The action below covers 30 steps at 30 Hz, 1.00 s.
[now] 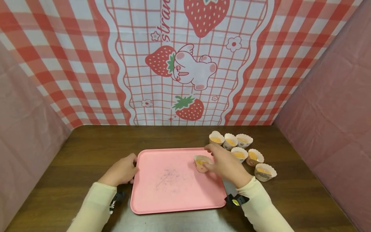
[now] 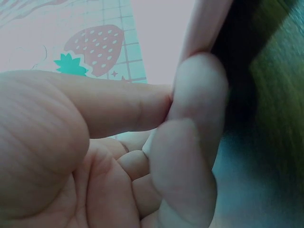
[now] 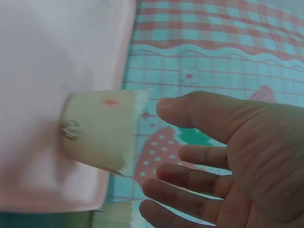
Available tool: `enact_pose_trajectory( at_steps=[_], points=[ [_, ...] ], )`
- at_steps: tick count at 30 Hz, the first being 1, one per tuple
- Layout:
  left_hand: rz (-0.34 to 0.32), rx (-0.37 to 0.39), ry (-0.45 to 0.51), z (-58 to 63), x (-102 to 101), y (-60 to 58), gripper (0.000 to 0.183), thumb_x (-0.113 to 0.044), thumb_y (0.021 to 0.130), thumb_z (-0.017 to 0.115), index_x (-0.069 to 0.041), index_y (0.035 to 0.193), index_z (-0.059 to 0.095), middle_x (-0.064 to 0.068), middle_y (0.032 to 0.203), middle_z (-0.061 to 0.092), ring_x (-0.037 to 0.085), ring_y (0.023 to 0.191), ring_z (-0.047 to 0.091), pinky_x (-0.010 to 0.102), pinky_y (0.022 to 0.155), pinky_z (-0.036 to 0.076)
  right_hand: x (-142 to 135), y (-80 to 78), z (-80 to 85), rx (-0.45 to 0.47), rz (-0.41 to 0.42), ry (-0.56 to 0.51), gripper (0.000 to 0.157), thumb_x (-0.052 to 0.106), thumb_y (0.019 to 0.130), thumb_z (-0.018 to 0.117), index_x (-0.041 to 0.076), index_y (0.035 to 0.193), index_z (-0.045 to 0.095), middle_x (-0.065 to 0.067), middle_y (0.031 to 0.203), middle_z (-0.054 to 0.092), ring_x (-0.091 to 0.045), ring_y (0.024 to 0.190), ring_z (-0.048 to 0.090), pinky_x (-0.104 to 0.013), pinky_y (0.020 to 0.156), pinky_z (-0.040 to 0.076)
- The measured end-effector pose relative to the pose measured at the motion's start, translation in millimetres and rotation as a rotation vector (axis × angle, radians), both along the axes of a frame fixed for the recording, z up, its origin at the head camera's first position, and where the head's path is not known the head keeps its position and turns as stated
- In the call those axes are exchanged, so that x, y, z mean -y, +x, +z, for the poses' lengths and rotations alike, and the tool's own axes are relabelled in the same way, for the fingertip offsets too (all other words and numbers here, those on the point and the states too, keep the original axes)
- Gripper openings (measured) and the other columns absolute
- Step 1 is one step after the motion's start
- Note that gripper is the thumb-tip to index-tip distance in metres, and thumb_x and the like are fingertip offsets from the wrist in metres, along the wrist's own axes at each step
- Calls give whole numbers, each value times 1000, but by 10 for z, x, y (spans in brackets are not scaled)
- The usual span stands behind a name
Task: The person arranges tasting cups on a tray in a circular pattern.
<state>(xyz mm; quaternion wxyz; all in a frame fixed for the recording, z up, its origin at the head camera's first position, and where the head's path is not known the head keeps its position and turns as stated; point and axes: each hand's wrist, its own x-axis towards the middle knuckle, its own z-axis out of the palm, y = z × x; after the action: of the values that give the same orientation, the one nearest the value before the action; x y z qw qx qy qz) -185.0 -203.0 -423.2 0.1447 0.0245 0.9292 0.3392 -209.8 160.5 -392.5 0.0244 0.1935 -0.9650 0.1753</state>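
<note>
1. A red-and-white checked cloth (image 1: 181, 74) printed with strawberries hangs across the far side, with pink cloth (image 1: 327, 83) at the right and more at the left.
2. Below it lies a brown wooden table (image 1: 95, 141).
3. A pink tray (image 1: 174, 183) rests near the table's middle, dark scuffs showing on its surface.
4. Pale yellow sleeves (image 1: 94, 203) reach in from the near side.
5. The right hand (image 1: 229, 164) is over the tray's far right part, its fingers spread and apart from one another; the right wrist view shows a gap between them and the cup there.
6. The left hand (image 1: 123, 169) pinches the tray's left rim between thumb and forefinger — the other fingers are bent.
7. Six paper cups (image 1: 239, 155) stand grouped on the table, to the right of the tray and beyond its far right corner, with orange-yellow contents.
8. One pale cup (image 1: 200, 166) stands upright on the tray, toward its far right corner — yellow showing inside.
</note>
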Motion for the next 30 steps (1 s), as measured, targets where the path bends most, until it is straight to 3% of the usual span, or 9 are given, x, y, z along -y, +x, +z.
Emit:
enact_pose_trajectory(
  at_steps=[17,23,30],
  points=[
    [-27,-28,36,-22,7,-2,17,-9,101,55,1,115,52,7,61,58,19,50,52,33,51,44,-19,138,210,-104,55,-25,48,28,86,83,9,126,64,-4,113,68,-18,91,63,-39,76,54],
    [-19,-39,10,-20,-12,-13,15,-9,101,53,1,112,53,7,63,58,19,52,53,33,53,45,-25,142,229,-130,64,-22,47,28,86,83,10,125,64,-3,111,67,-17,91,63,-39,76,54],
    [-5,-29,-13,-21,-27,-10,18,-9,99,52,1,114,53,6,63,58,20,54,55,33,54,45,-23,151,222,-70,70,-36,50,28,87,83,9,129,62,-8,121,68,-25,103,69,-43,78,58]
  ],
)
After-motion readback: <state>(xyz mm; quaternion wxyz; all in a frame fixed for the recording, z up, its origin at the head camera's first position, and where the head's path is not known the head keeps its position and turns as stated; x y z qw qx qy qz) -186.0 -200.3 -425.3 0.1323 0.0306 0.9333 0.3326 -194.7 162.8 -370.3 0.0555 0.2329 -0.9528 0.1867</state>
